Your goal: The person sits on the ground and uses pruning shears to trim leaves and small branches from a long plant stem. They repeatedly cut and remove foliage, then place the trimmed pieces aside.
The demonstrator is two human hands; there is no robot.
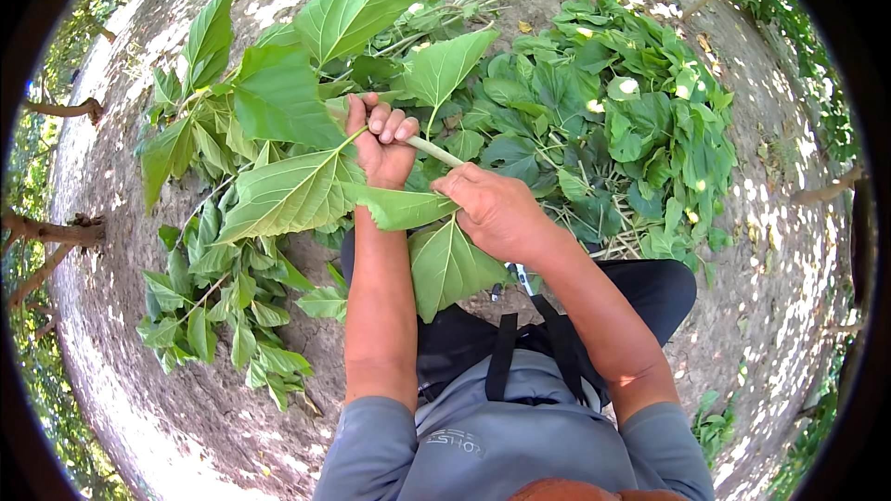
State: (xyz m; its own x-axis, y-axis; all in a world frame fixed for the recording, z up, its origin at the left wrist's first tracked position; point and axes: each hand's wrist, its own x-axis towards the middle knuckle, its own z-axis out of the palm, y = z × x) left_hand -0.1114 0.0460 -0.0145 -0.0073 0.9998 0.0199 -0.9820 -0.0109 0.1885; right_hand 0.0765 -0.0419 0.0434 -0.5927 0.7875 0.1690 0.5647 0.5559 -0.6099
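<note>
My left hand (384, 136) is closed around a pale green stem (435, 151) of a leafy branch, which looks like mulberry. Large toothed leaves (289, 198) spread from the branch to the left of and beyond this hand. Closer to my body, my right hand (495, 209) grips the same stem near its lower end, fingers curled under and partly hidden. Two leaves hang by the right hand, one of them a broad leaf (452, 268) over my lap. The stem slants down to the right between both hands.
A large heap of picked leaves (647, 118) lies ahead to the right, with bare stalks (623, 240) at its near edge. Leafy cut branches (230, 306) rest on the dry soil at left. Stripped stems (463, 3) lie beyond. Tree trunks (62, 231) stand at the sides.
</note>
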